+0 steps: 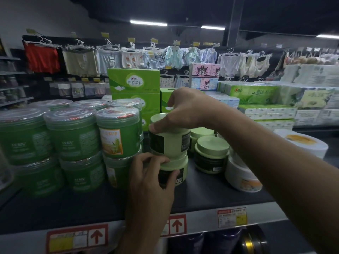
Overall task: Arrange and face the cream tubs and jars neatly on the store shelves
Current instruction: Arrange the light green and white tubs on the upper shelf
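Note:
Two pale green cream jars with dark labels stand stacked on the black shelf (pixel 211 191). My right hand (pixel 183 110) grips the lid of the upper jar (pixel 172 143) from above. My left hand (pixel 150 173) holds the lower jar (pixel 177 171) at its left side, fingers curled round it. To the right stands another pale green jar (pixel 211 154) with a dark body, and more of the same sit behind it. Two-high stacks of large green tubs (pixel 73 136) with clear lids fill the shelf's left. A white tub (pixel 240 176) lies on its side at the right.
Green tissue boxes (pixel 134 81) are stacked behind the jars, with packs of tissue (pixel 256 94) to the right. Clothing hangs on a back wall. Price labels with red arrows (pixel 176 225) line the shelf's front edge. A white roll (pixel 304 143) sits at far right.

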A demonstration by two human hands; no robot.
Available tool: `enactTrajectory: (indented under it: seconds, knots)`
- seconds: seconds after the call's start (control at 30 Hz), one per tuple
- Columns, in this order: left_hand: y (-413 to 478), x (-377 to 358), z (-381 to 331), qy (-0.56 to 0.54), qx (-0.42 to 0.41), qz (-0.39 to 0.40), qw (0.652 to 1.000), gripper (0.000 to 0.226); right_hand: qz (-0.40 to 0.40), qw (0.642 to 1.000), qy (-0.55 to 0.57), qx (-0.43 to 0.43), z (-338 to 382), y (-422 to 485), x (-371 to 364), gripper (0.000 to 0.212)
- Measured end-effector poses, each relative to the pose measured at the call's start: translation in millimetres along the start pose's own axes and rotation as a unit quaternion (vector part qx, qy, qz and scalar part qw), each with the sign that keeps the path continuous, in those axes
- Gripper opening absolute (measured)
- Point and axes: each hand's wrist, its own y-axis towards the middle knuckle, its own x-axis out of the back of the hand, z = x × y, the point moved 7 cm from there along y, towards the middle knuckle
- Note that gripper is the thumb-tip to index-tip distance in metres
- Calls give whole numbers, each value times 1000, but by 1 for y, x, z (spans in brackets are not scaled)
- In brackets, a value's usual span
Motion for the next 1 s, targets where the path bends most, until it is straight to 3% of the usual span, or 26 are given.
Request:
enactTrajectory:
  seconds: [0.07,0.23,0.33,0.47,0.53,0.67,0.8,0.9,1.0]
  knots:
    - [0,0,0,1,1,5,1000,35,-6,999,40,-5,-3,-10,4,89]
    - [-4,6,-15,-17,-41,-9,999,22,-116,986,120,-14,-34,-25,12,53]
    - [-10,3,-28,-51,-56,1,997,18,-183,970,160,-26,-55,-43,8,44]
    - [-20,-9,-47,-117,-42,37,992,18,-242,947,209,-17,-77,-77,-8,44]
    - [-27,-21,-51,-148,11,62,987,24,-255,936,241,-7,-87,-96,-18,51]
    - [-39,-59,-51,-307,174,160,922,38,-230,924,306,-7,-110,-130,-43,51]
    - [-38,-79,-70,-432,270,160,845,28,-207,911,355,-19,-133,-156,-62,49]
    - [-41,-93,-78,-479,333,164,795,60,-178,903,390,-21,-146,-171,-77,45]
    - [-45,-105,-87,-475,351,208,780,70,-161,893,417,-38,-161,-180,-89,48]
